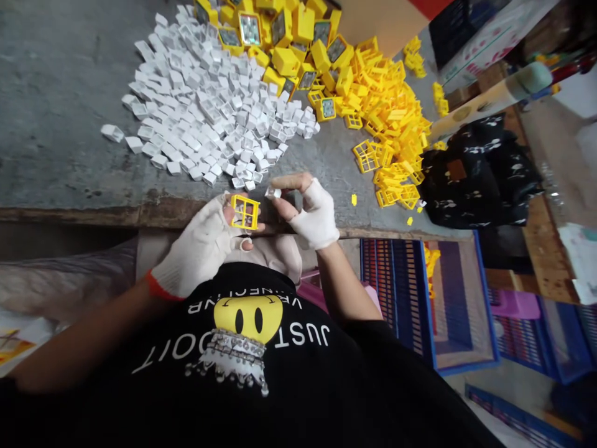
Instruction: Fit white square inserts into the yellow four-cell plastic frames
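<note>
A yellow plastic frame (245,212) with square openings is held in my left hand (205,239), which wears a white fingerless glove with a red cuff. My right hand (312,211), gloved the same way, pinches a small white plastic block (273,193) between thumb and forefinger. The two hands are a short gap apart over the table's front edge. Just beyond them spreads a large pile of white blocks (200,106). Farther right lies a heap of yellow frames (387,112) like the one I hold.
Yellow boxy pieces (284,37), some with pale or dark faces, are piled at the back of the grey table (56,112). A black patterned cloth bag (480,171) rests at the right. Blue plastic crates (433,305) stand below the table edge, beside a pink item (515,305).
</note>
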`<state>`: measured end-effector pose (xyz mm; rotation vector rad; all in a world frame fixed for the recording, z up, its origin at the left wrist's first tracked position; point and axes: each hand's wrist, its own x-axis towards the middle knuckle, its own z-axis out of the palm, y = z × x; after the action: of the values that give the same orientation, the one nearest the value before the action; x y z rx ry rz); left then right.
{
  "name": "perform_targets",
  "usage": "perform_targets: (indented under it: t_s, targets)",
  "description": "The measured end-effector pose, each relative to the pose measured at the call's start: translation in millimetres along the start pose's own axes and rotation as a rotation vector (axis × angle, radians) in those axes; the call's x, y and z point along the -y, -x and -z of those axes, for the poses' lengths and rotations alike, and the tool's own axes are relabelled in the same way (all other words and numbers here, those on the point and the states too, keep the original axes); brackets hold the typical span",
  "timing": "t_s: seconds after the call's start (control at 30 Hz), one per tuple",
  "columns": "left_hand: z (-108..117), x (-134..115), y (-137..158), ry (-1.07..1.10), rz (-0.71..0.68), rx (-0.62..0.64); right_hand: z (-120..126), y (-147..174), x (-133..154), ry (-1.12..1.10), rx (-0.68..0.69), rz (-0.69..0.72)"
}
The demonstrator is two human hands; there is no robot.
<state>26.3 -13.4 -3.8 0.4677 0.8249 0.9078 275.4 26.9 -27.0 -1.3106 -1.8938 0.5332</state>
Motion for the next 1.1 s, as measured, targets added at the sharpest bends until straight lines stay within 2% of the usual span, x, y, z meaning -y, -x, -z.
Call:
perform_targets:
  t_s: [0.13, 0.3, 0.47, 0.63, 0.67, 0.73, 0.8, 0.87, 0.93, 1.0, 1.1]
  targets:
    - [-9.7, 5.9, -3.3, 0.005, 0.046, 0.009, -7.3, 19.5, 20.6, 0.015, -0.082, 0.083]
    - [-13.5, 10.7, -1.0, 0.041, 0.085, 0.018, -10.8, 25.7, 22.3, 0.048, -0.060, 0.167]
    - [-7.3, 14.1, -1.3, 0.047, 0.101, 0.068, -3.5, 23.4, 20.0, 0.101, 0.108, 0.173]
    - [-1.1, 13.7, 0.0, 0.053, 0.172, 0.079, 6.4, 15.2, 17.1, 0.238, 0.403, 0.298]
    - [-1.4, 12.2, 0.9, 0.051, 0.182, 0.064, 10.4, 11.0, 13.1, 0.261, 0.432, 0.315]
    - [-4.4, 7.1, 2.7, 0.040, 0.187, 0.001, 18.9, -3.0, 0.3, 0.313, 0.370, 0.278]
    - [-10.1, 0.4, 3.9, 0.033, 0.183, -0.091, 24.6, -25.1, -17.1, 0.416, 0.229, 0.140]
    - [-16.9, -6.2, 4.4, 0.036, 0.190, -0.173, 23.6, -52.5, -34.4, 0.549, 0.169, -0.006]
    - [-22.5, -10.8, 4.5, 0.031, 0.202, -0.231, 17.1, -78.8, -46.5, 0.644, 0.237, -0.047]
    - [-24.4, -12.6, 4.7, 0.015, 0.202, -0.265, 10.4, -97.2, -51.4, 0.686, 0.313, -0.019]
    - [-19.9, -10.3, 4.6, -0.015, 0.175, -0.254, 10.0, -103.3, -49.4, 0.680, 0.368, -0.019]
